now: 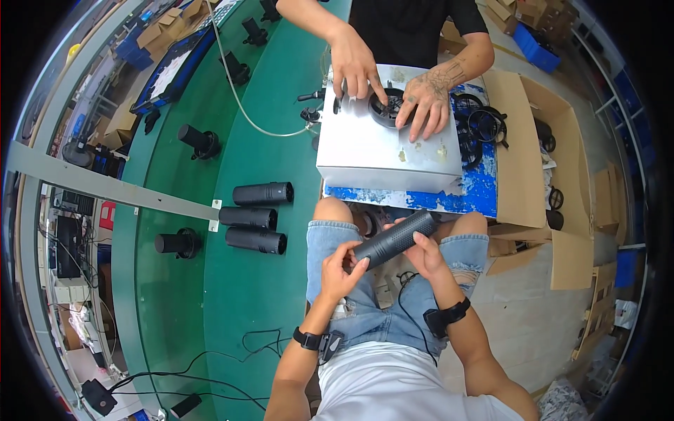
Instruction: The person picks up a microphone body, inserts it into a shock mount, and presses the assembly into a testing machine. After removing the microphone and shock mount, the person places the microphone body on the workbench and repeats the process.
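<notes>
- Head view: the left hand (342, 272) gripped the left end of a black cylinder (393, 241).
- The right hand (427, 257) held its perforated right end.
- The cylinder slanted above the person's lap (368, 323).
- Three similar cylinders (249, 217) lay on the green table (260, 295).

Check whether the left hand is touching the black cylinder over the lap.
Touching. The head view shows it: the left hand grasps the lower-left end of the black cylinder, with no gap visible between thumb and surface.
</notes>
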Tool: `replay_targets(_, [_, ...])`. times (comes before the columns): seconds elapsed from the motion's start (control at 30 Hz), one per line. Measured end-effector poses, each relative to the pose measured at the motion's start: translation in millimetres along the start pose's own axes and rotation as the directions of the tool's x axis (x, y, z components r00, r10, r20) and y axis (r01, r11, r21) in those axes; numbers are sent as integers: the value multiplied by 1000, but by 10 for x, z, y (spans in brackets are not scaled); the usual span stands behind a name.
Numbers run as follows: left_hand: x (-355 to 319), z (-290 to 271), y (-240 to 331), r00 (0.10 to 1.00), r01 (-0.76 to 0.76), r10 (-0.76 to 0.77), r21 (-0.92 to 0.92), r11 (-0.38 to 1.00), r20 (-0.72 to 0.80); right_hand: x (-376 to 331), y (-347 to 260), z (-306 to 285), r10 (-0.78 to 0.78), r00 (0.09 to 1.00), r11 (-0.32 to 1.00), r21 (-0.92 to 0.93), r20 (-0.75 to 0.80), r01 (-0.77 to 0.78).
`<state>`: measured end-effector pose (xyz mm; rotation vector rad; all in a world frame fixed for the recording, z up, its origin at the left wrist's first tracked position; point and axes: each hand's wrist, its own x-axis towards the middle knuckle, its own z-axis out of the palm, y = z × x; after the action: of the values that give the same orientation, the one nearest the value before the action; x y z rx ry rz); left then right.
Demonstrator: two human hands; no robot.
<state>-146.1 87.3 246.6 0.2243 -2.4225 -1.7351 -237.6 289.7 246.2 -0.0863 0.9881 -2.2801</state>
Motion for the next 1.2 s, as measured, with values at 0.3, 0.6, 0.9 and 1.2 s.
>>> replay_targets(0.3, [10,11,43,1000,23,-23,5,1000,9,-15,-40,19,-19,1000,1000,-9,-4,19])
replay_targets(0.6, [33,13,27,1000,-1,1,5,1000,6,10,-25,-15,-8,1000,1000,2,-8,8])
replay_targets(0.9, [48,16,15,1000,13,-13,-19,1000,20,18,-44,8,-16,1000,1000,12,-13,16])
replay_targets(1.2, [8,-104,73,993,51,-26,-227,973,114,-41,-95,37,-192,980,981,-42,-49,190])
